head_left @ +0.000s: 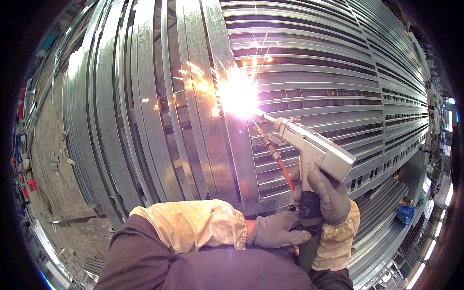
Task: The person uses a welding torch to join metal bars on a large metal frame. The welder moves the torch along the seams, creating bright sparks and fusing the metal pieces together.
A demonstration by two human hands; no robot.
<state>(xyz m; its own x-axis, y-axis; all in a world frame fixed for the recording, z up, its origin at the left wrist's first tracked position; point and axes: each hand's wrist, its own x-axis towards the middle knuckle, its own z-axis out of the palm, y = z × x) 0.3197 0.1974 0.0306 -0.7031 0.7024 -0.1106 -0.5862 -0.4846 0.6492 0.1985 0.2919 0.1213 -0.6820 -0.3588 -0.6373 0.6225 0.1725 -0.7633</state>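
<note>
My right hand (331, 197), in a grey glove, is wrapped round the grip of a silver handheld welding gun (319, 150). Its nozzle points up and left into a blinding white-violet glare (238, 94) with flying sparks, which hides the spot being welded on the metal frame. Under the barrel, a thin red tube (286, 175) with a brass fitting (270, 146) runs toward the nozzle tip. My left hand (280, 230), also gloved, is closed against the thick black hose (307, 253) below the grip. Pale protective sleeves cover both forearms.
Long metal bars (145, 106) run away from me on the left. To the right, a grating of many parallel slats (309, 75) meets them. A blue object (405, 215) lies at far right, near stacked metal profiles (382, 217). Concrete floor (48, 164) shows at left.
</note>
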